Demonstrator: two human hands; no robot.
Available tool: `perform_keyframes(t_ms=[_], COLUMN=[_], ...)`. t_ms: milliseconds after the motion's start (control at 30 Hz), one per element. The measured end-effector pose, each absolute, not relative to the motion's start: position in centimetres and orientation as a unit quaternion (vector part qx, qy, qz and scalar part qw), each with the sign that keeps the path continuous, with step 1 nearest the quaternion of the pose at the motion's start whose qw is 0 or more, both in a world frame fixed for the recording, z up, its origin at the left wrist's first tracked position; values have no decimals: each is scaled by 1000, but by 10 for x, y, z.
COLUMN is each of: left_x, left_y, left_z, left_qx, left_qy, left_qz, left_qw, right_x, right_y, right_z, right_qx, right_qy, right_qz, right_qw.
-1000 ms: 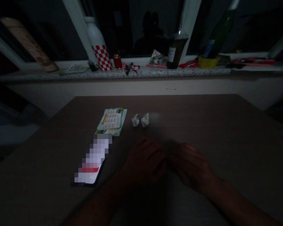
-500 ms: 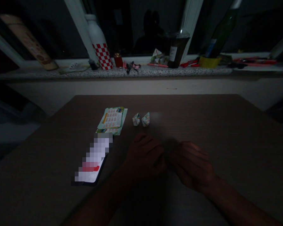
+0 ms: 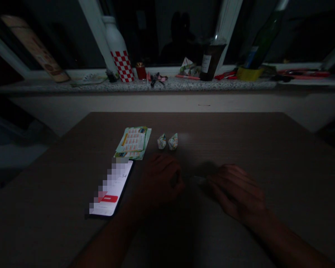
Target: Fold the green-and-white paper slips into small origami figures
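My left hand (image 3: 164, 178) is curled over the table, thumb against the bent fingers; whatever they may hold is hidden. To its right, my right hand (image 3: 237, 191) has its fingers pressed together on a small pale strip (image 3: 197, 179) that looks like paper. The strip points towards the left hand, with a gap between them. Two small folded paper shapes stand just beyond my left hand, the left paper shape (image 3: 161, 142) close beside the right paper shape (image 3: 173, 142). Dim light leaves the fingers hard to make out.
A stack of printed sheets (image 3: 132, 142) lies left of the folded shapes. Nearer me is a phone (image 3: 111, 197) with a lit screen. Behind the brown table (image 3: 226, 126), the stone windowsill (image 3: 178, 85) carries a checkered bottle (image 3: 123, 65), a plastic cup (image 3: 208, 65) and a green bottle (image 3: 264, 41).
My hands have moved apart, the left one leftwards and the right one rightwards. The pale strip now shows between them. The folded shapes and sheets stay in place.
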State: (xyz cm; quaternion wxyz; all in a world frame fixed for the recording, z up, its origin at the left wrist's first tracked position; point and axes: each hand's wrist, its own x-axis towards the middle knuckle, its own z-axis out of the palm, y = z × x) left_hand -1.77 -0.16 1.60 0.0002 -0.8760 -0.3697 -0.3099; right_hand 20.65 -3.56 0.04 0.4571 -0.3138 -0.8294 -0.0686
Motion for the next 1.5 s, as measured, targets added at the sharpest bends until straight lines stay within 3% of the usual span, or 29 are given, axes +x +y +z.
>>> perform_keyframes(t_ms=[400,667,867,1100,1267,1500], left_x=[0,-3,-5,5,5,3], left_y=[-12,-14,-11,-15,-17,-14], left_z=[-6,-7,-2,1,-2,-2], left_qx=[-909,-899,-834,-655,-659,-588], left_qy=[-275,-336,-419,-457,-453,-409], left_qz=[-308,-268,-267,-349,-315,-332], left_qw=[-61,-81,-240,-490,-511,-614], right_x=[201,206,219,206,200,207], right_y=[-31,-28,-24,-31,-33,-34], right_z=[-10,-8,-10,-20,-26,-28], right_qx=[-322,-367,-444,-507,-482,-447], right_qy=[-835,-824,-782,-713,-697,-710], right_qz=[-11,-38,-23,165,237,190], right_qw=[445,429,437,456,475,511])
